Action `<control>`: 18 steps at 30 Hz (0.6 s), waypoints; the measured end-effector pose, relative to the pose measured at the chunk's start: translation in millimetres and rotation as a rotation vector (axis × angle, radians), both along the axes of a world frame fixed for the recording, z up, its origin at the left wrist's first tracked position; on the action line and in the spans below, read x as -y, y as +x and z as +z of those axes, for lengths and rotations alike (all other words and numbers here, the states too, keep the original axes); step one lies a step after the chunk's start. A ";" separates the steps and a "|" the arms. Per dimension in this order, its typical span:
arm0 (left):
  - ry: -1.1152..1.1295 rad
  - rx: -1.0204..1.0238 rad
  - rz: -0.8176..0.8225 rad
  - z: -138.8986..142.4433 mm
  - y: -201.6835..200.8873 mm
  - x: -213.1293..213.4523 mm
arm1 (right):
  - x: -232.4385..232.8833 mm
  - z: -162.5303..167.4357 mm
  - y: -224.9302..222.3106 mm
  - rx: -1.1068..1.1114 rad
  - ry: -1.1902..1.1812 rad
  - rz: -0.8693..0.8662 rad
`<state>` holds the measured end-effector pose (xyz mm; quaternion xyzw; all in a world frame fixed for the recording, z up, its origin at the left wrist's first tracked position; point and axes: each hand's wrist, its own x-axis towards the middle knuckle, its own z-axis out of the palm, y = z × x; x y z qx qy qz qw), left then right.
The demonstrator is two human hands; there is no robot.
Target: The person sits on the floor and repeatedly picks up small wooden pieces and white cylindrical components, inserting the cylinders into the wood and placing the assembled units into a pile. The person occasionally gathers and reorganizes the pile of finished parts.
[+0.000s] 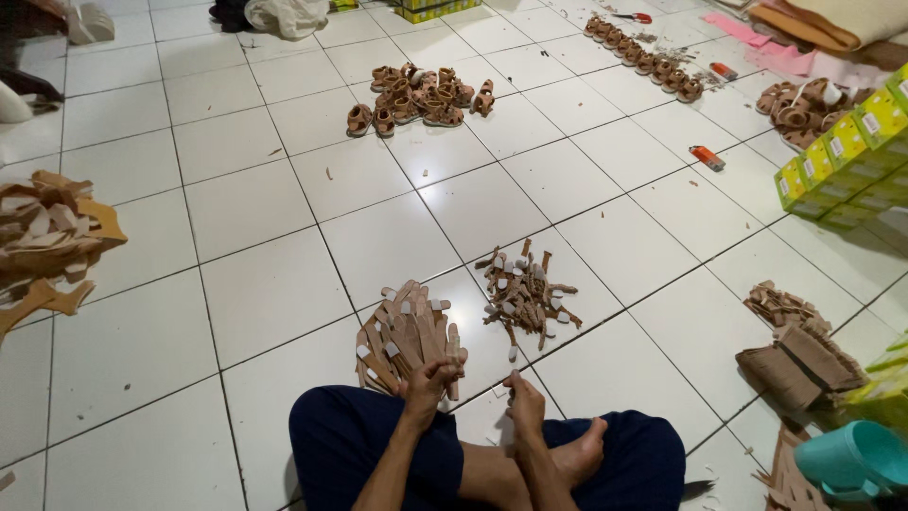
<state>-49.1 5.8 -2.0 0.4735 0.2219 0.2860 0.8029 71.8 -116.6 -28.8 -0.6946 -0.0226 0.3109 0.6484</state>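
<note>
Tan leather straps with white tabs [409, 333], stacked lengthwise near-to-far, lie just beyond the left hand [427, 378], which grips their near ends; right hand [523, 397] pinches something small.

- I sit cross-legged on a white tiled floor [284, 189] that serves as a small footwear workshop (more a home workroom than a factory).
- At twelve o'clock lies a heap of small tan sandals [416, 95], and at one o'clock a row of sandals [643, 52] is lined up.
- Just ahead of my knees are two piles of cut tan straps [409, 333].
- At nine o'clock sits a stack of leather offcuts [47, 237].
- At three o'clock stand green and yellow boxes [842, 161].
</note>
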 end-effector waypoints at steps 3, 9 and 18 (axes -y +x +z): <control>0.055 -0.002 -0.017 -2.5 -3.2 0.2 | 0.8 0.5 0.7 -0.034 0.035 -0.053; 0.094 0.036 0.111 -4.1 2.5 1.6 | -2.2 5.3 -4.1 0.069 -0.056 -0.016; -0.233 0.195 0.119 -1.5 -8.4 0.6 | -5.5 2.1 -17.8 0.311 -0.272 0.461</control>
